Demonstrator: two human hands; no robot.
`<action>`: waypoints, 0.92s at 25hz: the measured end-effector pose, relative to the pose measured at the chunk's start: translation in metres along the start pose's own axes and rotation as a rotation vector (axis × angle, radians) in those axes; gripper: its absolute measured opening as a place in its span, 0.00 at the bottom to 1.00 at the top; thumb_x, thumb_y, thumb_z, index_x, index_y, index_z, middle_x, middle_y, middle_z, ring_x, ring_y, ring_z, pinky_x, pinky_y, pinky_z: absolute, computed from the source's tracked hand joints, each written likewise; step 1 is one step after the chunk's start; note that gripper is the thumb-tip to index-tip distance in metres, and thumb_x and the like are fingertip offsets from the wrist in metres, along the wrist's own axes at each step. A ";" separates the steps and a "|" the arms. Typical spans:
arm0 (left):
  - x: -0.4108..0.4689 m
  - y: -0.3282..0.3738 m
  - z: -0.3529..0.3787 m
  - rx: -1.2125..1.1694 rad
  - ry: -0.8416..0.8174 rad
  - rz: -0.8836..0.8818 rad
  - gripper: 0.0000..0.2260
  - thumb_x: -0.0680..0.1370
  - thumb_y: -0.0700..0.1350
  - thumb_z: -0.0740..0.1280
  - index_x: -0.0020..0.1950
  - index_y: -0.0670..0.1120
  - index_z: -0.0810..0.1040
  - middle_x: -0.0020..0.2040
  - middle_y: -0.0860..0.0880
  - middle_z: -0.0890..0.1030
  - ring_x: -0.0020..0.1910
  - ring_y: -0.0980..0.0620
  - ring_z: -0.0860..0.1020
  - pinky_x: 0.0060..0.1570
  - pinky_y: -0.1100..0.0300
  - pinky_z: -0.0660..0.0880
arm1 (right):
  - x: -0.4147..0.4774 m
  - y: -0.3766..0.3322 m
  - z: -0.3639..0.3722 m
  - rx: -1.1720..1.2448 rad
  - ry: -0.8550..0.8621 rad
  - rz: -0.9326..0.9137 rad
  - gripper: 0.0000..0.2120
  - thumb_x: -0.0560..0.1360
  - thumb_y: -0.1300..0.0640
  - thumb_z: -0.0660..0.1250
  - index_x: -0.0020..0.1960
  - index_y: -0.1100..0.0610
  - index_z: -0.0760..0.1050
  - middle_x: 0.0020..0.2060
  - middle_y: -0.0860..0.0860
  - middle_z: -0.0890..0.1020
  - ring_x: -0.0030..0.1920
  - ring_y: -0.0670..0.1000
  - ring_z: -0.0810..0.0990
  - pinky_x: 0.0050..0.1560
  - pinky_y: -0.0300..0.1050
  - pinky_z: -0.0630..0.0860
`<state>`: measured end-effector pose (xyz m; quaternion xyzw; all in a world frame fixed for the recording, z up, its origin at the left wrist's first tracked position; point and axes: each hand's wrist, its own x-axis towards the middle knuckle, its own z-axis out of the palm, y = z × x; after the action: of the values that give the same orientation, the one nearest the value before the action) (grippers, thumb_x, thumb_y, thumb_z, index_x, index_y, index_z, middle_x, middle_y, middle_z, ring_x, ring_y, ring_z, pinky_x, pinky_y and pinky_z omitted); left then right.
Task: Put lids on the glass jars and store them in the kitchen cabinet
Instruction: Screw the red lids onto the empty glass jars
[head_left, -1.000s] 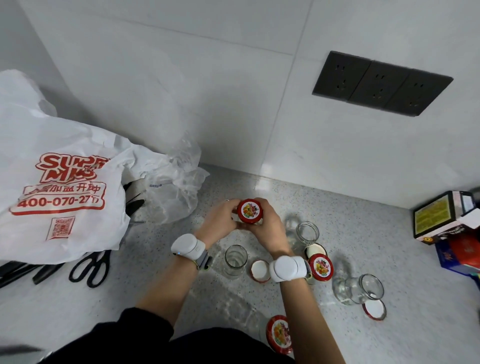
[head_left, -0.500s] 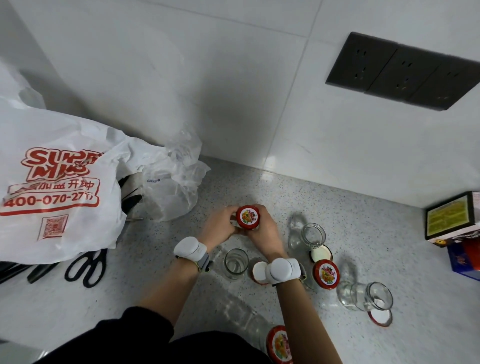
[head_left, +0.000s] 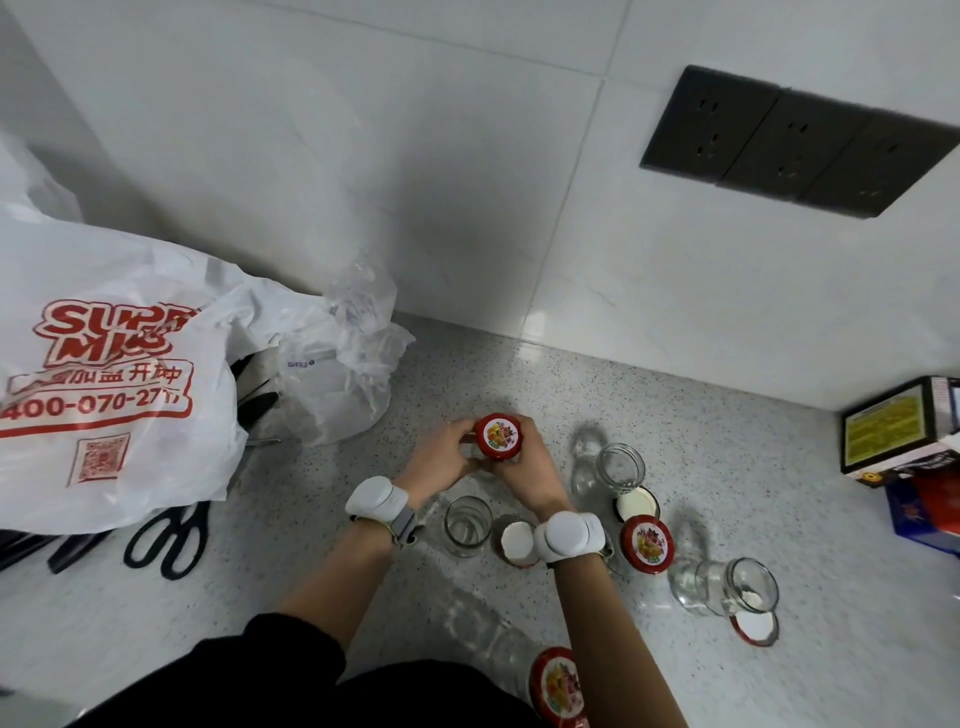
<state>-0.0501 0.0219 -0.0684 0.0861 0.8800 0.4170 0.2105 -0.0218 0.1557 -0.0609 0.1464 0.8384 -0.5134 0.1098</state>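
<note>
Both hands hold one glass jar upright above the speckled counter (head_left: 727, 467). Its red lid (head_left: 500, 435) with a fruit picture faces me. My left hand (head_left: 441, 457) wraps the jar's left side and my right hand (head_left: 535, 465) grips the lid and right side; the glass is mostly hidden. An open jar (head_left: 467, 526) stands just below my hands. Another open jar (head_left: 615, 467) stands to the right, and a third (head_left: 727, 587) lies tilted farther right. A lidded jar (head_left: 558, 686) lies on its side at the bottom edge.
Loose lids lie around: a white-faced one (head_left: 518, 540), one (head_left: 636, 505) under the right jar, a red one (head_left: 648, 543), another (head_left: 754, 626) at the far right. A white shopping bag (head_left: 104, 384), black scissors (head_left: 166, 540) and boxes (head_left: 904, 436) flank the counter.
The view has shifted slightly; my hands stay on the lidded jar at the same spot, with the lid turned a little between them.
</note>
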 end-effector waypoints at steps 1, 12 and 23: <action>-0.001 -0.002 0.000 -0.002 -0.011 -0.018 0.27 0.72 0.38 0.72 0.69 0.45 0.70 0.67 0.47 0.75 0.65 0.50 0.74 0.62 0.61 0.69 | -0.002 0.000 -0.001 -0.003 -0.008 0.018 0.34 0.67 0.65 0.75 0.69 0.59 0.64 0.61 0.55 0.76 0.59 0.50 0.75 0.56 0.38 0.71; -0.033 -0.016 -0.015 0.411 -0.431 -0.222 0.38 0.73 0.35 0.66 0.78 0.46 0.50 0.74 0.41 0.63 0.68 0.42 0.68 0.61 0.53 0.70 | -0.040 0.021 -0.006 -0.666 -0.283 0.352 0.40 0.73 0.52 0.72 0.74 0.67 0.54 0.70 0.61 0.64 0.70 0.58 0.66 0.66 0.46 0.68; -0.055 -0.027 -0.012 0.124 -0.483 -0.018 0.40 0.64 0.44 0.79 0.71 0.50 0.64 0.66 0.51 0.71 0.66 0.51 0.70 0.69 0.55 0.65 | -0.041 0.048 0.017 -0.850 -0.249 0.321 0.49 0.67 0.56 0.74 0.75 0.63 0.46 0.73 0.61 0.52 0.72 0.61 0.63 0.64 0.54 0.73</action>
<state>-0.0057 -0.0218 -0.0658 0.1882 0.8288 0.3276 0.4126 0.0338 0.1561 -0.0945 0.1534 0.9216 -0.1147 0.3377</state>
